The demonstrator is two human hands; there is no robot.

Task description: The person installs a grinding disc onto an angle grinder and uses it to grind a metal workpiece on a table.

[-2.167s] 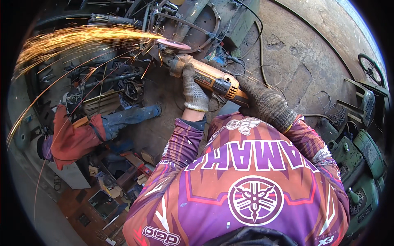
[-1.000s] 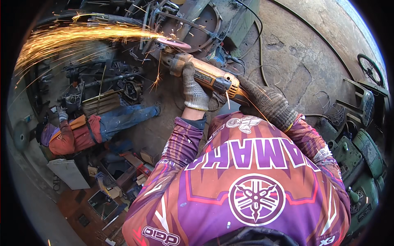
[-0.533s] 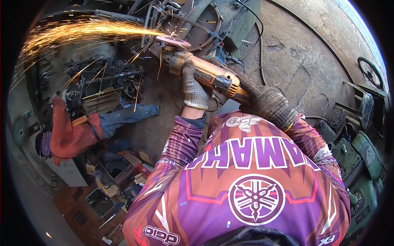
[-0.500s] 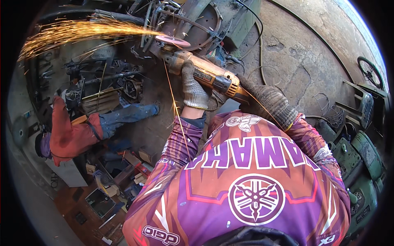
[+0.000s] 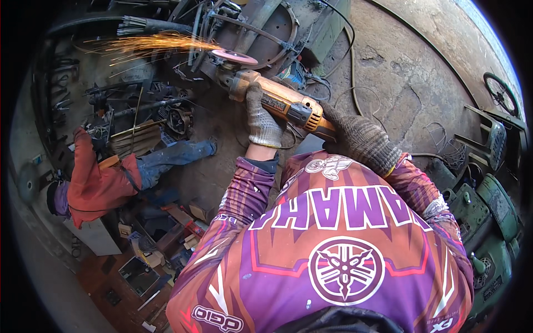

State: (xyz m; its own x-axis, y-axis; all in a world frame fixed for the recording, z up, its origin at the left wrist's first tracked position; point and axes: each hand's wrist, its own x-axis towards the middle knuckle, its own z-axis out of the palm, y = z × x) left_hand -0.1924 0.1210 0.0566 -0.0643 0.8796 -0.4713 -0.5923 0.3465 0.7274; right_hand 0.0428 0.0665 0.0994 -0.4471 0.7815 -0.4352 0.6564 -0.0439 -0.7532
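Note:
Both my gloved hands grip one yellow-and-black angle grinder (image 5: 288, 104). My left hand (image 5: 261, 119), in a grey knit glove, closes round the body near the grinder's head. At the rear end, my right hand (image 5: 363, 136) wraps the handle; its fingers are partly hidden. The reddish grinding disc (image 5: 234, 56) sits at the front, against or very near the dark metal workpiece (image 5: 266, 33); the exact contact spot is hard to make out. Orange sparks (image 5: 161, 44) fly from the disc toward the left.
A person in an orange top (image 5: 105, 180) bends at a cluttered bench on the left. Green machinery (image 5: 488, 238) and a chair (image 5: 491, 139) stand at right. Hoses (image 5: 353, 72) cross the concrete floor. Metal rods (image 5: 141, 25) lie at upper left, a bicycle wheel (image 5: 501, 94) far right.
The spark stream has become shorter and thinner, and the sparks crossing my left forearm are gone. My hands and the angle grinder stay almost in place.

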